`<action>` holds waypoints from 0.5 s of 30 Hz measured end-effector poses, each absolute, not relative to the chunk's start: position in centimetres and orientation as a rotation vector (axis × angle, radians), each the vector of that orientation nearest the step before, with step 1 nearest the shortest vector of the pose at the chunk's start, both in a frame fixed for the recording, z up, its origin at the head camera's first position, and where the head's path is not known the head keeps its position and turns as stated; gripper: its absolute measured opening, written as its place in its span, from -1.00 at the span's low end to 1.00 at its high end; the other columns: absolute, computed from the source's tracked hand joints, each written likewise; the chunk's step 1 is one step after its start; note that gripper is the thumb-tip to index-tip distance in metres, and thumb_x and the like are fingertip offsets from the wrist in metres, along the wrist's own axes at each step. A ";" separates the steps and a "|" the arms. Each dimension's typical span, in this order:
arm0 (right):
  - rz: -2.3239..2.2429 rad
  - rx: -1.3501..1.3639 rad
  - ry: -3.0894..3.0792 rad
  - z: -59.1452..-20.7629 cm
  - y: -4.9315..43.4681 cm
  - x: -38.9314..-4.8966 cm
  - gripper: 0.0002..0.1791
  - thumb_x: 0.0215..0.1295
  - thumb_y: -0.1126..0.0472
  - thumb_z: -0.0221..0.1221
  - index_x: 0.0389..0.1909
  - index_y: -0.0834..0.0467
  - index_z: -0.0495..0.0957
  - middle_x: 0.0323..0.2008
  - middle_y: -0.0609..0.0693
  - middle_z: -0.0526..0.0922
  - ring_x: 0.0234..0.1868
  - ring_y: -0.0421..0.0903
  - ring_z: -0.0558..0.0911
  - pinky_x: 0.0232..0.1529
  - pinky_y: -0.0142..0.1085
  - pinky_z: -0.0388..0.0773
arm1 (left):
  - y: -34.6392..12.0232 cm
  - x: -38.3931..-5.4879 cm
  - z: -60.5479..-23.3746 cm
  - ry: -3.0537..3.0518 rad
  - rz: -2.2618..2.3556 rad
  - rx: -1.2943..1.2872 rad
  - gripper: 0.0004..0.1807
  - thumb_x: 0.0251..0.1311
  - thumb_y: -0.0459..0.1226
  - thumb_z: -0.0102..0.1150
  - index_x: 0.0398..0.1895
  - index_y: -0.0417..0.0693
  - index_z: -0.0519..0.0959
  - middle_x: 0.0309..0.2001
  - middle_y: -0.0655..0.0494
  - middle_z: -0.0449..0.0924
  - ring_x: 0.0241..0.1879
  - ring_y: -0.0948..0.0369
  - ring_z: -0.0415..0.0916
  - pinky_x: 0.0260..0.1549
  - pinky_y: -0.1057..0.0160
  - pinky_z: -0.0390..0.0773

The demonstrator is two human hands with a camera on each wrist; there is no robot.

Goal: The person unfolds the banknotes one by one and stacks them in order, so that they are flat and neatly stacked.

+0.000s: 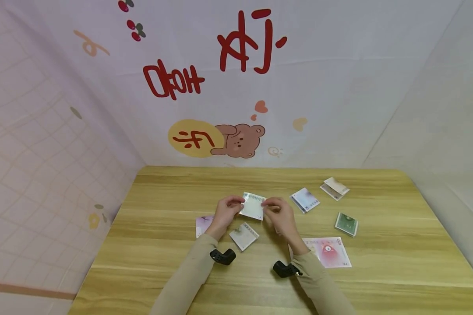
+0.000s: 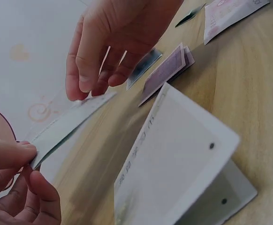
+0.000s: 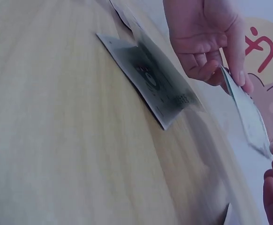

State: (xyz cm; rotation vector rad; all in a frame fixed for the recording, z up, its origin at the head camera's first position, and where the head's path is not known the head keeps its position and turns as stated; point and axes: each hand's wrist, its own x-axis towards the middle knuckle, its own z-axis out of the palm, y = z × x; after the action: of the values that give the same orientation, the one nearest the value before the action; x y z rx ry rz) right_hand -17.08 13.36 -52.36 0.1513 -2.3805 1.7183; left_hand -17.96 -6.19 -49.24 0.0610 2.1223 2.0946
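Between both hands is a pale green-white folded note, raised off the table, printed along its far edge. My left hand pinches its left edge between thumb and fingers, as the left wrist view shows at the lower left. At the opposite edge, the thumb and fingertips of my right hand pinch the paper. Just nearer to me, between the forearms, a greyish folded note stands half open like a tent, with dark dots on its flaps. A purple note lies partly behind the left wrist.
Right of the hands lie a bluish folded note, a brownish folded note and a green folded note. A flat pink note is partly under the right forearm. The wooden table meets a printed cloth backdrop.
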 end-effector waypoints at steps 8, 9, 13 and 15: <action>1.843 0.152 -2.341 -49.5 13.8 -15.5 -0.86 0.16 0.55 0.19 -0.24 0.47 0.59 -0.18 0.36 0.62 -0.21 0.21 0.66 -0.27 -0.36 0.58 | -5.7 -18.7 -51.8 2.088 2.154 0.029 -0.78 0.18 -0.53 0.16 -0.11 -0.48 0.54 -0.16 -0.25 0.58 -0.39 0.30 0.46 -0.36 0.25 0.50; 1.874 0.134 -2.343 -49.5 13.9 -15.5 -0.86 0.17 0.54 0.19 -0.23 0.46 0.59 -0.18 0.36 0.62 -0.21 0.18 0.67 -0.30 -0.39 0.57 | -5.6 -18.7 -51.9 2.089 2.156 0.029 -0.78 0.17 -0.52 0.16 -0.11 -0.48 0.55 -0.17 -0.22 0.59 -0.39 0.29 0.46 -0.37 0.25 0.50; 2.026 0.038 -2.323 -51.0 14.5 -15.8 -0.86 0.21 0.53 0.16 -0.21 0.43 0.57 -0.13 0.30 0.61 -0.25 0.04 0.67 -0.38 -0.43 0.55 | -5.1 -18.6 -52.1 2.102 2.141 0.031 -0.80 0.18 -0.51 0.17 -0.12 -0.43 0.56 -0.20 -0.13 0.59 -0.36 0.27 0.48 -0.37 0.28 0.50; 2.062 0.025 -2.303 -51.8 14.8 -16.0 -0.87 0.21 0.52 0.16 -0.21 0.41 0.55 -0.12 0.27 0.59 -0.26 -0.01 0.67 -0.37 -0.43 0.55 | -4.8 -18.5 -52.1 2.110 2.113 0.021 -0.81 0.19 -0.51 0.16 -0.13 -0.38 0.57 -0.18 -0.10 0.58 -0.34 0.25 0.49 -0.36 0.30 0.50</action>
State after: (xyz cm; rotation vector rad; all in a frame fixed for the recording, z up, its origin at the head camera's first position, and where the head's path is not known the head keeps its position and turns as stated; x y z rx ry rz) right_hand -15.99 14.80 -51.82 0.0251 -2.3033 2.0619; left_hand -18.49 -4.82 -52.14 0.0215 2.1099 2.1133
